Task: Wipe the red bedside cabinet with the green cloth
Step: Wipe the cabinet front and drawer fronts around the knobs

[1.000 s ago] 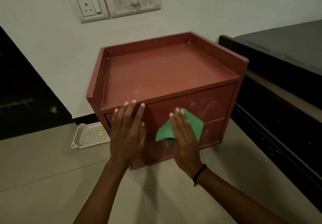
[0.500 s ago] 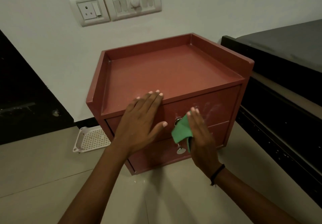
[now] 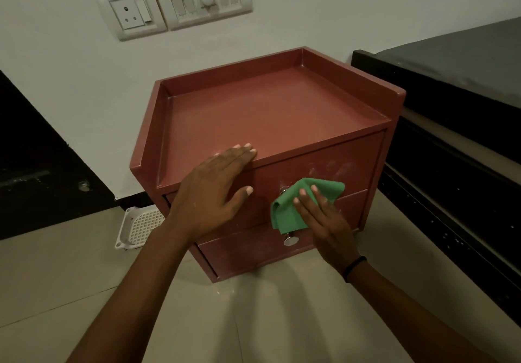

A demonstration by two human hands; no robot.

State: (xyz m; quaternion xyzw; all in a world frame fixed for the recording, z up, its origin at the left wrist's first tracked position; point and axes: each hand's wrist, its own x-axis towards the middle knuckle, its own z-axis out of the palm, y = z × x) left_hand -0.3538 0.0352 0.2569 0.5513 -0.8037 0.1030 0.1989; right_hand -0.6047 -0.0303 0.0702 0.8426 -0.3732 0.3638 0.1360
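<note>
The red bedside cabinet (image 3: 270, 114) stands on the floor against the wall, with a rimmed top and two drawers. My left hand (image 3: 214, 193) rests flat over the front edge of the top, fingers straight, thumb on the upper drawer. My right hand (image 3: 324, 221) presses the green cloth (image 3: 284, 210) against the drawer fronts with straight fingers, at the seam between the two drawers. The cloth partly covers the upper drawer's metal knob (image 3: 283, 189). The lower drawer's knob (image 3: 291, 240) shows just below the cloth. Pale smears mark the upper drawer front right of the cloth.
A white perforated plastic tray (image 3: 141, 227) lies on the tiled floor left of the cabinet. A dark bed frame (image 3: 451, 182) with a grey mattress stands close on the right. A socket and switch plate (image 3: 174, 4) sit on the wall above.
My right hand has slid the cloth to the right along the drawer fronts, baring the lower knob. My left hand has shifted right along the top's front edge.
</note>
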